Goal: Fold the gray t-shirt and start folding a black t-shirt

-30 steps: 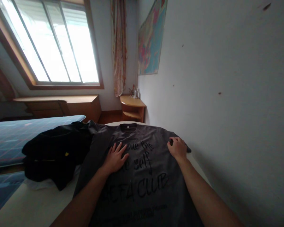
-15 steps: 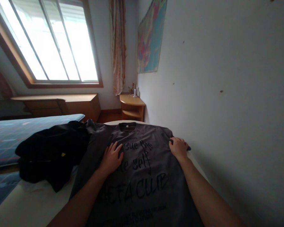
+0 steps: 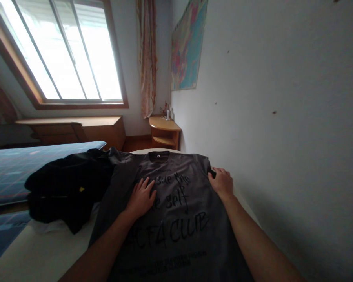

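A dark grey T-shirt [image 3: 179, 231] with black lettering lies spread front side up, its collar at the far end. My left hand [image 3: 141, 197] rests on its chest with the fingers stretched and slightly apart, covering some letters. At the shirt's right edge, below the shoulder, my right hand [image 3: 222, 182] has its fingers curled round the sleeve. A dark bit of cloth shows between thumb and fingers; the rest of that sleeve is hidden by the hand. A black garment [image 3: 67, 184] with a small yellow mark lies bunched to the left, against the shirt's left sleeve.
The shirt lies on a cream-coloured padded surface [image 3: 55, 250] close to the white wall [image 3: 282, 156]. A blue checked mattress [image 3: 6, 166] is at the left. Beyond stand a wooden desk [image 3: 102, 125] beneath the window and a small corner shelf [image 3: 166, 124].
My right hand has drawn slightly inward, and the sleeve end that stuck out past it no longer shows. My left hand has shifted slightly right, still on the shirt.
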{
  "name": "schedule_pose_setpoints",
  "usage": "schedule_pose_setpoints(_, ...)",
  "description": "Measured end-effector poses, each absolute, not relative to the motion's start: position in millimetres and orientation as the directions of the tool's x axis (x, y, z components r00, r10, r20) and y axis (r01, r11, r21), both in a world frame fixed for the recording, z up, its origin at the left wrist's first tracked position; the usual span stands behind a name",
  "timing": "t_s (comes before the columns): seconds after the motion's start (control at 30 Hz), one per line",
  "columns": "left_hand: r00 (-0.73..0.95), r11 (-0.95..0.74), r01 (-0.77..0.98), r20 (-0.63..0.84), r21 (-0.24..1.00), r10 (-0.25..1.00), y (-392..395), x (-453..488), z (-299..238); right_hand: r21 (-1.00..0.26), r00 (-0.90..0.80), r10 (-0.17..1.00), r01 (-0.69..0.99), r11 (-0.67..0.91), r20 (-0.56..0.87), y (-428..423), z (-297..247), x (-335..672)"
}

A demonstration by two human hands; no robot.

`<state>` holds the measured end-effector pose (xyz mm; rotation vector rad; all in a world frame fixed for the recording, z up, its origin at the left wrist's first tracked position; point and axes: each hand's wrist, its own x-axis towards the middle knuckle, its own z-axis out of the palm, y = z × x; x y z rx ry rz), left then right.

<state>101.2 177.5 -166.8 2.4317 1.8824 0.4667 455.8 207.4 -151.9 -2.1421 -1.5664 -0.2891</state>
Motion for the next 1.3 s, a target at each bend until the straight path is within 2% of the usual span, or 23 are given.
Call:
schedule_pose_setpoints(0.1, 0.225, -0.271, 0.938, 0.216, 0.216, 0.95, 178, 101, -167, -0.2, 0.386, 0.838, 0.922, -0.332, 0.386, 205, -152, 455)
schedule_pose_setpoints(0.2, 0.223, -0.269, 0.94, 0.219, 0.209, 0.95, 178, 101, -167, -0.205, 0.374, 0.852, 0.926, -0.318, 0.365, 202, -145, 452)
schedule_pose_setpoints(0.3, 0.227, -0.272, 0.941, 0.219, 0.201, 0.949, 177, 101, -167, -0.192, 0.335, 0.85, 0.941, -0.279, 0.406, 198, -133, 447)
schedule_pose_setpoints(0.37, 0.232, -0.277, 0.939, 0.218, 0.206, 0.948, 177, 101, -167, -0.172, 0.281, 0.833, 0.959, -0.225, 0.476, 194, -124, 440)
schedule_pose_setpoints(0.47, 0.23, -0.276, 0.936, 0.212, 0.218, 0.95, 177, 100, -166, -0.17, 0.14, 0.824, 0.984, -0.054, 0.549, 186, -112, 425)
schedule_pose_setpoints(0.57, 0.236, -0.279, 0.934, 0.202, 0.222, 0.951, 178, 100, -166, -0.285, 0.078, 0.86, 0.955, 0.081, 0.504, 179, -107, 410)
schedule_pose_setpoints(0.67, 0.236, -0.28, 0.937, 0.209, 0.211, 0.949, 178, 99, -167, -0.339, 0.112, 0.887, 0.939, 0.053, 0.448, 176, -108, 404)
schedule_pose_setpoints(0.8, 0.232, -0.271, 0.944, 0.205, 0.187, 0.951, 179, 100, -168, -0.182, 0.1, 0.9, 0.983, -0.023, 0.424, 177, -119, 409)
schedule_pose_setpoints(0.9, 0.232, -0.269, 0.945, 0.198, 0.188, 0.953, 179, 100, -168, -0.15, 0.117, 0.922, 0.987, -0.065, 0.37, 179, -126, 413)
schedule_pose_setpoints(0.97, 0.23, -0.267, 0.944, 0.194, 0.193, 0.954, 179, 100, -169, -0.198, 0.129, 0.923, 0.978, -0.059, 0.363, 180, -126, 413)
schedule_pose_setpoints(1.07, 0.233, -0.271, 0.942, 0.194, 0.2, 0.953, 180, 100, -169, -0.411, 0.122, 0.92, 0.91, 0.046, 0.372, 179, -119, 409)
schedule_pose_setpoints(1.17, 0.234, -0.276, 0.938, 0.203, 0.211, 0.951, 179, 100, -168, -0.612, -0.084, 0.945, 0.743, 0.27, 0.315, 175, -115, 402)
schedule_pose_setpoints(1.23, 0.228, -0.269, 0.939, 0.2, 0.214, 0.953, 179, 101, -167, -0.615, -0.201, 0.934, 0.708, 0.346, 0.294, 173, -117, 400)
schedule_pose_setpoints(1.3, 0.224, -0.263, 0.942, 0.191, 0.208, 0.956, 178, 101, -165, -0.52, -0.219, 0.922, 0.773, 0.363, 0.319, 174, -125, 401)
